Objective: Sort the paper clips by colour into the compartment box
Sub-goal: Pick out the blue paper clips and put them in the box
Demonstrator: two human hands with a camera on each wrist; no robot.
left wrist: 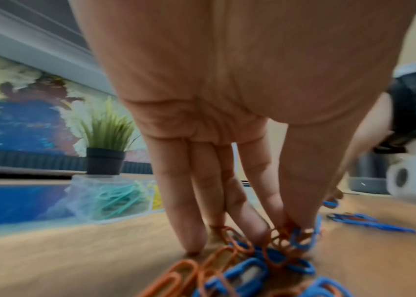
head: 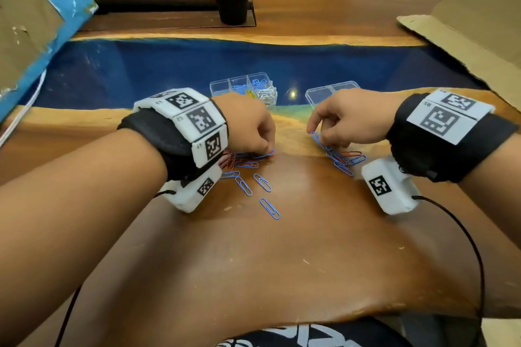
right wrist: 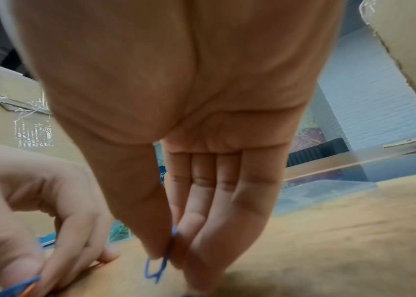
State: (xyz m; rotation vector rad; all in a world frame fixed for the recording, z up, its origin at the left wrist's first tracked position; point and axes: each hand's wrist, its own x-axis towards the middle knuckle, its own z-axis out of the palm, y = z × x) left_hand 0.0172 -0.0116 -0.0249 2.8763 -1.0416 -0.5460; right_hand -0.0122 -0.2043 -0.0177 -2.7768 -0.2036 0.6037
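Orange and blue paper clips (head: 239, 162) lie heaped on the wooden table under my left hand (head: 267, 149). In the left wrist view my left hand (left wrist: 295, 223) has thumb and forefinger pinched on an orange and a blue clip (left wrist: 300, 235) at the top of that heap. My right hand (head: 318, 135) pinches one blue clip (head: 316, 138) between thumb and fingers (right wrist: 196, 225), lifted at one end off a smaller pile (head: 345, 160). Three single blue clips (head: 262, 182) lie nearer me. The clear compartment box (head: 225, 84) behind my left hand holds blue, yellow and white clips.
A second clear plastic tray (head: 318, 93) sits behind my right hand. A potted plant (head: 232, 5) stands at the back. Cardboard panels flank the table at left (head: 33, 22) and right (head: 465, 22). Wrist camera cables trail towards me.
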